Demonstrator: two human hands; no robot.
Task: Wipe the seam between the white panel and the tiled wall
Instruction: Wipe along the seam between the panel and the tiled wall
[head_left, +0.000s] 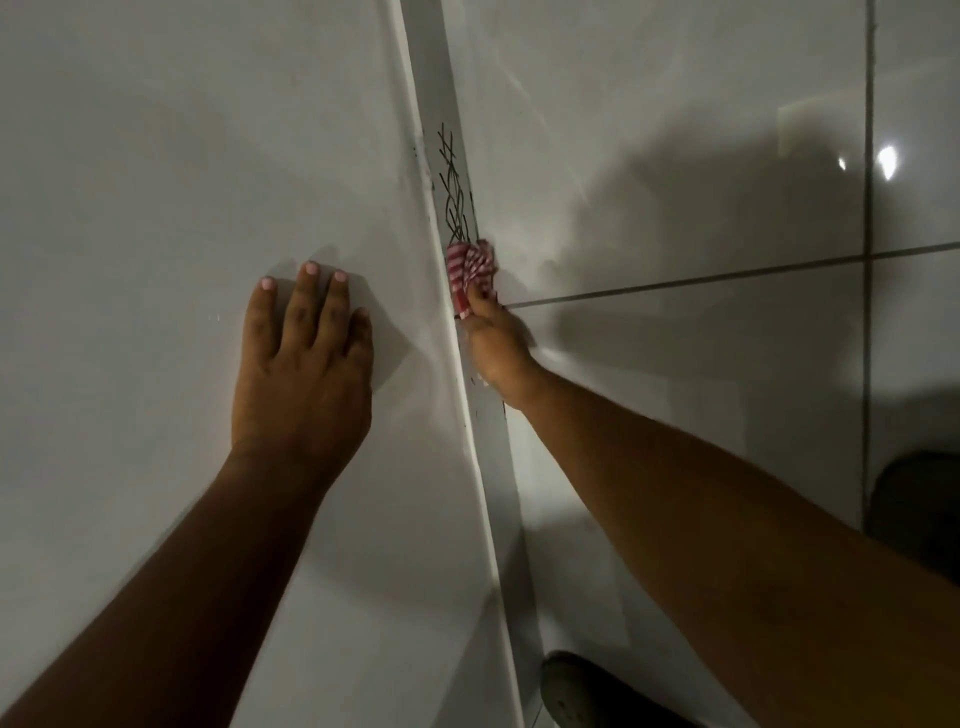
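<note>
Two hands are in view, both against the surfaces in front of you. Your left hand (304, 358) lies flat on the white panel (171, 171), fingers spread and holding nothing. Your right hand (496, 348) is closed around a red-and-white striped cloth (469, 269), which bunches out above your fingers and presses into the seam (445, 171) where the panel's edge meets the tiled wall (675, 156). Just above the cloth, thin dark scribbled marks (453, 182) run up the narrow strip of the seam, and a few small dark specks sit on the panel's edge beside them. A grey grout line (727, 275) runs rightwards across the tiles from near your right hand. A bright light glare (885, 161) shines on the glossy tile at the far right.
</note>
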